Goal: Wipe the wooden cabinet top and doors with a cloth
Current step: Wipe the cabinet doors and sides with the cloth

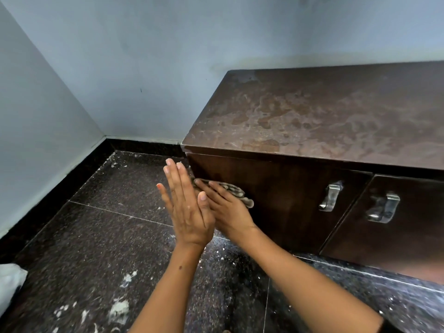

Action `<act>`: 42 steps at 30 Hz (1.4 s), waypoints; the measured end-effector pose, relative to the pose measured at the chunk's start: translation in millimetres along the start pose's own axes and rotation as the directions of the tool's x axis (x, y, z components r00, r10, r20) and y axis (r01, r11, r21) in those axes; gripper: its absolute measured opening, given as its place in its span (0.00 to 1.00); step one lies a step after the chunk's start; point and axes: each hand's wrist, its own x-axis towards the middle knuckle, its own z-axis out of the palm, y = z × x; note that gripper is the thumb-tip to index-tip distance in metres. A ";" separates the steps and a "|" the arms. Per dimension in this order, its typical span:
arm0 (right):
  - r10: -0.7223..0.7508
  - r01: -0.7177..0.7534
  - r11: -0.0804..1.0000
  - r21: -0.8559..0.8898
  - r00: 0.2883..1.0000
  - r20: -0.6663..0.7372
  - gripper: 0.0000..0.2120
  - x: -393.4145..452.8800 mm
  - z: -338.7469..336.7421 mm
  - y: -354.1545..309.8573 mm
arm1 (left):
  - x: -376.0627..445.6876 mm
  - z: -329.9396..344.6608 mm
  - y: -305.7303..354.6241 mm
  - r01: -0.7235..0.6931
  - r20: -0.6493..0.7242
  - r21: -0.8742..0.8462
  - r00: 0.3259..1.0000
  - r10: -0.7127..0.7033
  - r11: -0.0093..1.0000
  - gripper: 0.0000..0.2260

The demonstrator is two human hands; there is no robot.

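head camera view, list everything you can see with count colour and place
cabinet: one, dark brown wood, top blotchy and stained, against the wall on the right
cabinet doors: two in view, dark brown, on the cabinet front
handles: two, silver metal, one on each door
cloth: one, grey-brown patterned, pressed on the nearer door
floor: dark speckled tiles, white flecks and smears scattered on it
walls: two, pale blue, meeting in a corner at left
skirting: black, along the wall bases
white thing: one, at the left edge, cut off, cannot tell what
left hand: open, empty, fingers straight, raised before the door
right hand: flat on the cloth
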 end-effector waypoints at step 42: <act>0.724 -0.669 0.579 0.467 0.685 0.084 0.46 -234.0 6.8 32.4 | -51.0 55.8 102.8 -0.428 0.304 0.102 0.873 0.382 0.898 0.27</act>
